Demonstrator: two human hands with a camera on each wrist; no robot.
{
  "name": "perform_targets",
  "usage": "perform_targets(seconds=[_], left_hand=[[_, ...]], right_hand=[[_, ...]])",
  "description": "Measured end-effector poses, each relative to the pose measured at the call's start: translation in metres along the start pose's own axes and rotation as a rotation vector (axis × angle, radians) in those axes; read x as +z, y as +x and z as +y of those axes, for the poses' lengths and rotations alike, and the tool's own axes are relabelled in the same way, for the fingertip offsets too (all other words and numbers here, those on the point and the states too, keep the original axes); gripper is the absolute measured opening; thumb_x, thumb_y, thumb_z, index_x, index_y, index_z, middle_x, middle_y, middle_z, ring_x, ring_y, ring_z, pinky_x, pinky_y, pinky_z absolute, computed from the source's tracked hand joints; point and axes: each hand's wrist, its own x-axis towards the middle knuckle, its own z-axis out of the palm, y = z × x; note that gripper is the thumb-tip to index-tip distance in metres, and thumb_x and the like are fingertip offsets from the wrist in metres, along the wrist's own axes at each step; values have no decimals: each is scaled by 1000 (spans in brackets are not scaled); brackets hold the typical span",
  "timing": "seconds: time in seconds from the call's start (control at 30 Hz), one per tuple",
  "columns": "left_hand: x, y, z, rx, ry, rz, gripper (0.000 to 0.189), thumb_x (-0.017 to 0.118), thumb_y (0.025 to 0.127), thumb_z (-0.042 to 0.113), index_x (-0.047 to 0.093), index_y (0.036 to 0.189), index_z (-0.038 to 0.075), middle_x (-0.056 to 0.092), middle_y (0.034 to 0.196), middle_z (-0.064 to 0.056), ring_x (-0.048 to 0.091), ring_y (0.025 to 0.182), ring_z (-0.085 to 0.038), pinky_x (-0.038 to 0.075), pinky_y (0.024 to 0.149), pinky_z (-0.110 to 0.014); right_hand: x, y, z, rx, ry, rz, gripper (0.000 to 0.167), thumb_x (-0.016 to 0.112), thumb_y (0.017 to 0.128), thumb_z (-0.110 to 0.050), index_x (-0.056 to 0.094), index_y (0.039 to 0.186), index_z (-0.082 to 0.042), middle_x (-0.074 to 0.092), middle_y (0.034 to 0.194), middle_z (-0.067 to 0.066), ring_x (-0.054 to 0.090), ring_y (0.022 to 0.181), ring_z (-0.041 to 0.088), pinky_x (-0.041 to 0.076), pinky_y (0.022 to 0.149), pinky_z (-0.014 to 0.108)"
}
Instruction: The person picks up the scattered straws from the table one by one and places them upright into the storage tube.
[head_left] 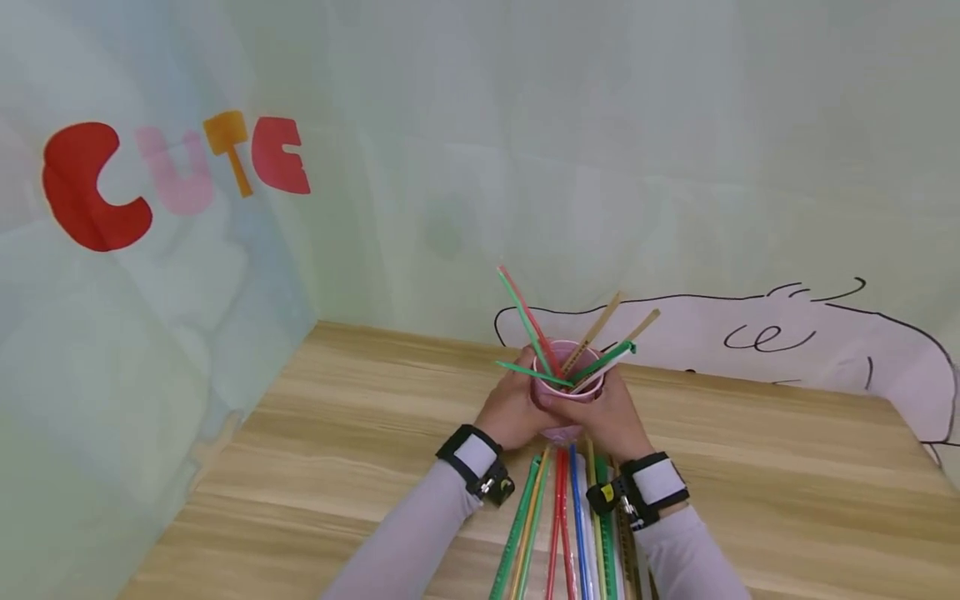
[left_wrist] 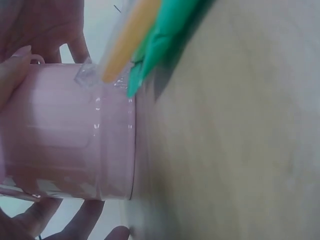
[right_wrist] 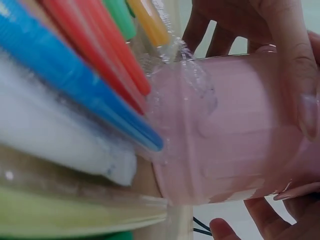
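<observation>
A pink cup (head_left: 561, 434) stands upright on the table, gripped from both sides. My left hand (head_left: 512, 408) wraps its left side and my right hand (head_left: 617, 421) its right side, thumbs toward me. Red and green straws (head_left: 525, 321), brown straws (head_left: 598, 325) and a white straw (head_left: 603, 369) lean out of the cup at different angles. In both wrist views the cup wall (left_wrist: 55, 130) fills the space between curled fingers. Right in front of its base, ends of a blue straw (right_wrist: 85, 75) and red straws (right_wrist: 100, 50) appear close up, with clear wrapping touching the cup.
Several more straws lie in a spread on the wooden table (head_left: 360, 450), between my forearms: green straws (head_left: 516, 533), red straws (head_left: 561, 517), a blue straw (head_left: 577, 504) and others. A fabric backdrop (head_left: 450, 167) with coloured letters and a drawing rises behind the table.
</observation>
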Motion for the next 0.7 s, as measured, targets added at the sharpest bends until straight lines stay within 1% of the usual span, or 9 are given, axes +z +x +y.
perform_targets(seconds=[0.17, 0.27, 0.33, 0.37, 0.43, 0.5, 0.57, 0.63, 0.7], left_hand=[[0, 0, 0, 4, -5, 5, 108, 92, 76, 32, 23, 160, 25, 57, 148, -5, 57, 135, -23, 47, 114, -43], [-3, -2, 1, -8, 9, 0, 114, 91, 77, 35, 17, 163, 25, 51, 154, -7, 54, 139, -25, 46, 115, -45], [-6, -4, 1, -25, 35, -4, 114, 90, 77, 40, 17, 164, 25, 42, 162, -7, 49, 144, -28, 45, 116, -48], [-8, -6, 1, -35, 57, -7, 114, 89, 78, 43, 17, 164, 23, 37, 165, -7, 46, 147, -30, 44, 117, -49], [-13, -13, 1, -69, 121, -1, 114, 87, 79, 48, 18, 165, 19, 34, 166, -11, 45, 147, -33, 45, 117, -50], [-18, -22, 3, -94, 215, 12, 103, 83, 82, 49, 29, 160, 10, 41, 160, -17, 50, 141, -36, 48, 112, -51], [-24, -32, 6, -115, 296, 19, 91, 79, 85, 46, 37, 153, 3, 52, 145, -20, 57, 128, -35, 53, 104, -49], [-28, -44, 10, -125, 347, 11, 74, 75, 88, 38, 46, 145, 1, 59, 130, -18, 62, 113, -30, 57, 93, -46], [-32, -57, 15, -148, 372, -32, 67, 73, 89, 32, 48, 143, 1, 62, 121, -15, 64, 99, -25, 57, 82, -41]], right_hand=[[0, 1, 1, -9, 3, -5, 71, 88, 82, -17, 53, 144, -15, 64, 136, 5, 60, 127, 23, 51, 106, 43], [1, 2, 2, -11, 3, -5, 70, 88, 82, -16, 54, 143, -15, 64, 136, 5, 61, 127, 24, 51, 107, 44], [2, 3, 3, -12, 0, -6, 69, 89, 82, -17, 55, 142, -16, 65, 135, 4, 62, 126, 24, 52, 105, 42], [2, 3, 3, -11, 0, -7, 69, 89, 82, -18, 55, 142, -17, 65, 135, 4, 62, 125, 23, 52, 105, 43], [3, 4, 3, -15, 4, -12, 69, 89, 82, -17, 55, 142, -17, 66, 134, 3, 63, 124, 23, 53, 104, 44], [3, 5, 3, -15, 14, -16, 69, 89, 82, -17, 55, 142, -16, 66, 134, 4, 64, 124, 23, 53, 104, 45], [2, 5, 1, -2, 8, -6, 71, 89, 81, -16, 54, 143, -16, 66, 134, 4, 64, 124, 23, 52, 105, 46], [1, 4, 1, 18, 0, 4, 73, 90, 81, -17, 52, 144, -16, 66, 135, 6, 63, 126, 25, 51, 106, 46], [1, 3, 0, 45, -17, 16, 76, 90, 80, -19, 50, 145, -17, 64, 137, 7, 62, 127, 25, 50, 108, 48]])
